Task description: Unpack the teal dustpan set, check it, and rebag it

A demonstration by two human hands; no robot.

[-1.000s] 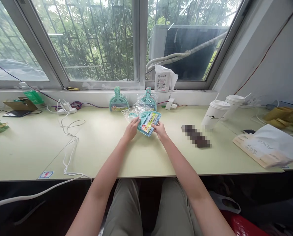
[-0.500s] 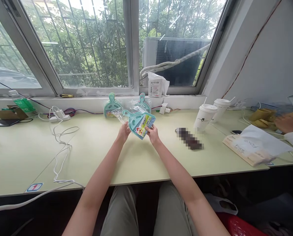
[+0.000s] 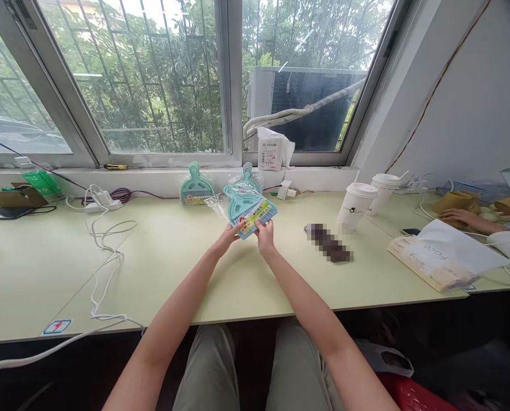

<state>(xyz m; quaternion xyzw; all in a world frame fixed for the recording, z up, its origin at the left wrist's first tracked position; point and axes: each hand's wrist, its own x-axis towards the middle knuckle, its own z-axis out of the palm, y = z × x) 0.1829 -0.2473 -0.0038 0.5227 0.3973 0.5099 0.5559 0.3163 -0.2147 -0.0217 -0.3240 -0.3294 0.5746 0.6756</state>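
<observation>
I hold a teal mini dustpan-and-brush set in clear plastic wrap above the pale green desk. My left hand pinches its lower left edge. My right hand grips its lower right edge by the colourful label. The handle points up and away from me. Two more teal sets lean against the wall under the window sill, one at the left and one just behind the held set.
Two lidded paper cups stand at the right, beside a dark blurred object. A white paper bag lies farther right, where another person's hand rests. White cables trail across the left of the desk. A white packet sits on the sill.
I have lifted the set off the desk and turned it more upright, with both hands now at its bottom edge. The other person's hand at the far right has come down onto the desk.
</observation>
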